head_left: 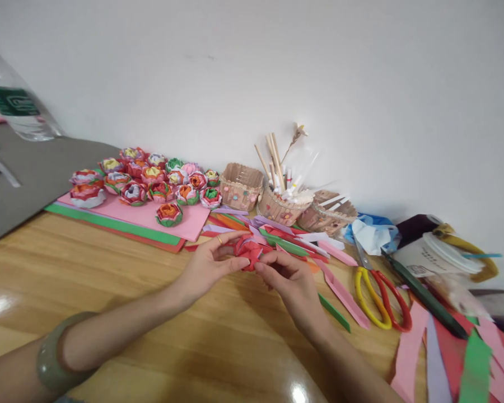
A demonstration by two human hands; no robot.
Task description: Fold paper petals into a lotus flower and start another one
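Note:
A small red and purple paper flower (250,249) is held between both hands, above the wooden table (159,330). My left hand (212,258) grips its left side, thumb in front and fingers behind. From the right, my right hand (289,280) pinches the flower's lower edge between thumb and forefinger. Just beyond the hands lie many folded paper strips (292,235) in red, green, pink, purple and white. Several finished paper flowers (169,214) in layered colours sit to the left on a pink paper sheet (193,224).
Three decorated baskets (240,187) stand by the wall, one holding sticks and pens. Scissors (382,299) with yellow and red handles, a dark green cutter-like tool (428,296), a white tub (437,254) and cut paper (439,358) crowd the right. A water bottle (19,106) stands far left.

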